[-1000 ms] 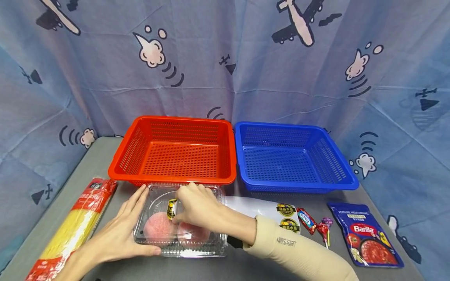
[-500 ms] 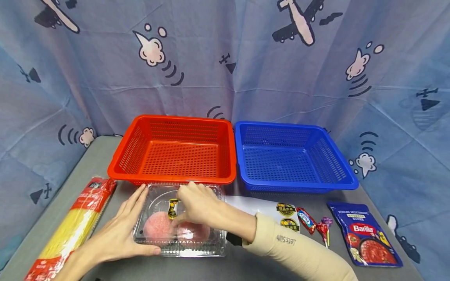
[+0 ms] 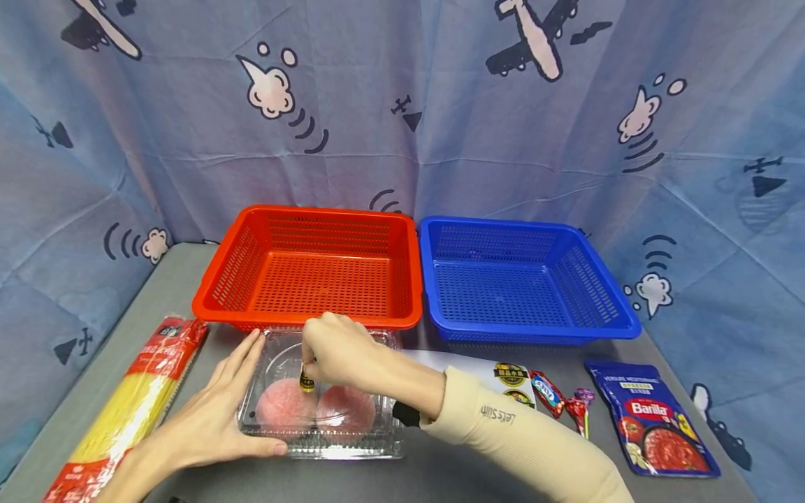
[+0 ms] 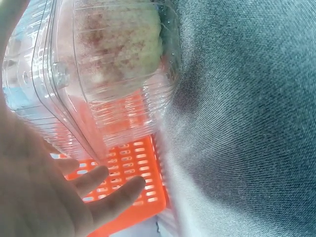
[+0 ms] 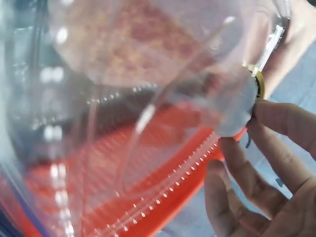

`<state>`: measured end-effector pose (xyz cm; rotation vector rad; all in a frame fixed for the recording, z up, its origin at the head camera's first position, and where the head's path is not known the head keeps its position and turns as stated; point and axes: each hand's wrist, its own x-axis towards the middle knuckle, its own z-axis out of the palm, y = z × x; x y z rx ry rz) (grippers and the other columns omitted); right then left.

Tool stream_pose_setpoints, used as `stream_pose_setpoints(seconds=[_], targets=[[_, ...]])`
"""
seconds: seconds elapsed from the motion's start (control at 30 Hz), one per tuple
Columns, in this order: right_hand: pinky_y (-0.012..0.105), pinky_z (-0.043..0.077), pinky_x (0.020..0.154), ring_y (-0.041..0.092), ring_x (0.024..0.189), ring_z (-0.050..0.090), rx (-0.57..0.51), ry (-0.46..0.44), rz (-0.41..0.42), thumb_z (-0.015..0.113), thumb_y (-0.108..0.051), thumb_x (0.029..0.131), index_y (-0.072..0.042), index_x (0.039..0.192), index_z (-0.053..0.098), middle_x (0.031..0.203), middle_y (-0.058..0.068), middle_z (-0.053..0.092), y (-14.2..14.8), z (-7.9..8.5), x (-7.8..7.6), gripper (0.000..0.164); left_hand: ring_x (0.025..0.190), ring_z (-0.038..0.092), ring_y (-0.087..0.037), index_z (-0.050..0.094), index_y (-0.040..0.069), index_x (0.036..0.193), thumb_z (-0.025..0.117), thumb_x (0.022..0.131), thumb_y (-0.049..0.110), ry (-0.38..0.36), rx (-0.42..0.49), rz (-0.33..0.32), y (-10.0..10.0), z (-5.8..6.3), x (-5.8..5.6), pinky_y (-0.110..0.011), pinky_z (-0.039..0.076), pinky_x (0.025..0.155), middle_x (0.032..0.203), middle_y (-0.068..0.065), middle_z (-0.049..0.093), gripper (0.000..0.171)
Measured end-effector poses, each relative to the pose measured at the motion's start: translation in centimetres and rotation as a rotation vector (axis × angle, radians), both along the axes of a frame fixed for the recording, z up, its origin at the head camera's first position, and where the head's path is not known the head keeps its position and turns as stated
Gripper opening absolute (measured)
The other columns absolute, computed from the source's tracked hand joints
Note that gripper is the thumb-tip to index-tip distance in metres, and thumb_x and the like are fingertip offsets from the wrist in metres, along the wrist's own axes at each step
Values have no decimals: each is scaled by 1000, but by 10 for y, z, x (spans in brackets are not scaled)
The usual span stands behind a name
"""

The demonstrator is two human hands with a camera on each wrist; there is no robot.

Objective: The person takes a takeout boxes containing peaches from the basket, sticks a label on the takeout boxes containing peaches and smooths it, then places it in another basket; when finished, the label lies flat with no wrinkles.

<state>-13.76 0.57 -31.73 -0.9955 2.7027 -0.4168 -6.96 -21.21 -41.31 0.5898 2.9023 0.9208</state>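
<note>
A clear plastic clamshell box [image 3: 339, 448] with two pink, round, peach-like fruits [image 3: 286, 406] inside stands on the table against the red basket. On its lid is a black and gold oval sticker [image 3: 307, 383]. My right hand [image 3: 342, 353] covers the sticker's upper part in the head view. In the right wrist view its fingertips press the sticker [image 5: 239, 111], whose pale back shows through the lid. Along the box's left side lies my left hand [image 3: 216, 412], fingers straight, thumb at the front edge. The left wrist view shows those fingers spread beside the box wall [image 4: 123, 116].
Behind the box stand a red basket [image 3: 321, 324] and a blue basket [image 3: 534, 335]. A pasta pack [image 3: 135, 398] lies at left. At right are a sticker sheet [image 3: 459, 365], a wrapped candy [image 3: 547, 392], lollipops [image 3: 578, 409] and a blue Barilla pouch [image 3: 653, 419].
A second ago the right thumb and fingers were at the sticker's right side; the sticker then turned more upright. Now the right hand has moved left, over it. The left hand stays put.
</note>
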Motion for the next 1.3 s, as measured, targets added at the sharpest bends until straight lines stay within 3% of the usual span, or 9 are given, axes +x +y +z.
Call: stream_pose_setpoints(seconds=[0.23, 0.47, 0.57, 0.7, 0.77, 0.93, 1.0, 1.17, 1.3], targets=[[12, 29, 41, 1, 53, 39, 40, 9, 38, 78, -12, 86, -17, 66, 79, 64, -9, 72, -6, -9, -3, 21, 143, 33, -43, -1, 22, 166, 82, 63, 77, -9, -7, 2, 1, 0, 0, -69, 51, 93, 174, -6, 4, 144], [12, 28, 42, 1, 51, 37, 54, 44, 74, 81, -18, 86, -16, 55, 63, 49, -12, 47, -9, -10, -5, 36, 143, 33, -42, 0, 20, 166, 83, 63, 76, 10, -17, 1, 1, 1, 0, -67, 51, 95, 174, -7, 5, 144], [11, 35, 47, 0, 57, 46, 81, 63, 131, 83, -13, 82, -16, 60, 67, 57, -12, 59, -12, -10, -7, 27, 143, 33, -42, 0, 19, 166, 83, 63, 75, 13, -17, 0, 0, 1, 0, -67, 50, 96, 174, -7, 6, 144], [15, 42, 55, 2, 66, 56, 95, 56, 180, 82, -9, 79, -16, 80, 80, 79, -8, 76, -15, -10, -7, 7, 143, 33, -42, 0, 20, 166, 83, 63, 75, 2, -17, 0, 0, 1, 1, -67, 50, 95, 174, -7, 6, 144], [15, 39, 54, 1, 62, 51, 82, 44, 182, 80, -8, 80, -15, 83, 80, 74, -9, 72, -15, -10, -6, 8, 143, 33, -42, 0, 20, 166, 83, 63, 75, -1, -17, 0, 0, 2, 1, -67, 50, 95, 174, -7, 6, 144], [11, 29, 43, 0, 50, 34, -8, 37, 135, 82, -9, 82, -12, 64, 67, 54, -11, 46, -16, -12, -6, 24, 143, 33, -44, 0, 20, 166, 83, 63, 75, 11, -16, -4, 0, 1, 2, -68, 50, 96, 174, -8, 5, 144], [10, 30, 42, 0, 48, 34, -28, 36, 109, 84, -9, 82, -12, 60, 65, 53, -11, 48, -16, -12, -5, 29, 143, 34, -44, 0, 19, 166, 83, 63, 75, 17, -15, -6, 0, 0, 1, -67, 49, 97, 174, -8, 5, 144], [10, 39, 47, -2, 51, 44, 34, 43, 127, 83, -10, 84, -13, 65, 75, 61, -8, 70, -19, -12, -5, 21, 144, 33, -45, 0, 17, 166, 83, 64, 75, 27, -12, -13, 0, -1, 1, -68, 48, 99, 174, -8, 5, 144], [11, 34, 48, -1, 52, 40, 100, 33, 161, 80, -6, 85, -15, 61, 70, 55, -12, 61, -20, -11, -3, 28, 144, 33, -45, 1, 17, 166, 83, 64, 75, 36, -11, -18, 0, -2, 0, -69, 47, 100, 175, -8, 4, 143]])
